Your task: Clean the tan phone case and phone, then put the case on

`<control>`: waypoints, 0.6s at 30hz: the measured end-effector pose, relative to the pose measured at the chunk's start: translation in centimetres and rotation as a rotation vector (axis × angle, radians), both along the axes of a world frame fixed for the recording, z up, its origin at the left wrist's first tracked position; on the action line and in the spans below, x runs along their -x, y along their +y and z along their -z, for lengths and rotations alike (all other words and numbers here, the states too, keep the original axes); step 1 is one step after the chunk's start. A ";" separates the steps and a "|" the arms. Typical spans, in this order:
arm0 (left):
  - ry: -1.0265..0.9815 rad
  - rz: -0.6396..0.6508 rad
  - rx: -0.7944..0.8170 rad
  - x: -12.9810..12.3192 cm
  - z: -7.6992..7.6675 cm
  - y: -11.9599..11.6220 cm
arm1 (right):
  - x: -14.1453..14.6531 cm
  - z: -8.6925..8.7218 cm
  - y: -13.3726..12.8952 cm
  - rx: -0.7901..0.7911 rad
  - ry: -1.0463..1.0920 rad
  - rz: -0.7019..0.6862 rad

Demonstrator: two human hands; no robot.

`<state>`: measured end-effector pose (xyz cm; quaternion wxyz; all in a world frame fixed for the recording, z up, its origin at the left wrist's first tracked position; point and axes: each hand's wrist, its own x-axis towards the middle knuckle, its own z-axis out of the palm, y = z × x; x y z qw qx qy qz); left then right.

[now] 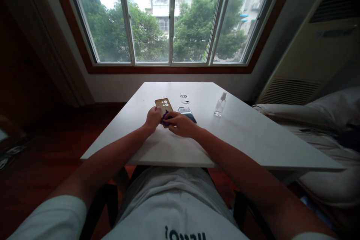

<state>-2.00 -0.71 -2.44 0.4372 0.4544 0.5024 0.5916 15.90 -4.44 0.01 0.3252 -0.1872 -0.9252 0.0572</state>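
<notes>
My left hand (153, 117) is closed on the left edge of a tan phone case (160, 103), which has several round camera holes at its far end. Pressed against the case is a dark purple cloth (166, 114), bunched under the fingers of my right hand (180, 123). Those fingers hide the lower right part of the case. Just right of the case, a phone (186, 113) lies flat on the white table (157, 150), its near part by my right wrist. Beyond the phone are two small flat round pieces, one whitish (185, 101) and one darker-patterned (183, 96).
A clear spray bottle (219, 105) stands upright on the right side of the table. Behind the table is a window (170, 18) in a brown frame. To the right are a pale air-conditioning unit (306, 48) and a cloth-covered seat or bedding (315, 120).
</notes>
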 end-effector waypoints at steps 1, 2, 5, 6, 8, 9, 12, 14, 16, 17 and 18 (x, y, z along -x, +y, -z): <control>-0.004 -0.017 -0.005 0.1 0.0 0.1 | -0.2 -0.1 0.1 0.011 -0.010 -0.006; -0.008 -0.031 -0.012 0.2 -0.1 0.2 | -0.4 -0.1 0.1 0.019 -0.022 -0.003; -0.039 -0.041 -0.025 0.5 -0.4 0.6 | -0.8 0.1 0.3 -0.013 -0.052 0.040; -0.063 -0.038 -0.029 0.7 -0.5 0.7 | -0.9 0.2 0.4 -0.040 -0.064 0.051; -0.114 -0.028 -0.031 0.9 -0.5 0.9 | -0.9 0.6 0.6 -0.089 -0.096 0.063; -0.135 -0.019 -0.028 1.0 -0.5 1.0 | -0.9 0.9 0.7 -0.100 -0.116 0.066; -0.142 0.021 0.003 1.1 -0.1 1.1 | -1.0 1.6 1.2 -0.077 -0.169 0.079; -0.129 0.050 0.026 1.1 0.2 1.2 | -1.0 2.0 1.5 -0.045 -0.178 0.083; -0.114 0.062 0.046 1.1 0.4 1.2 | -1.1 2.2 1.7 -0.008 -0.175 0.075; -0.106 0.063 0.055 1.0 0.4 1.1 | -1.2 2.2 1.7 0.015 -0.169 0.067; -0.099 0.060 0.062 1.0 0.5 1.1 | -1.2 2.1 1.7 0.042 -0.161 0.057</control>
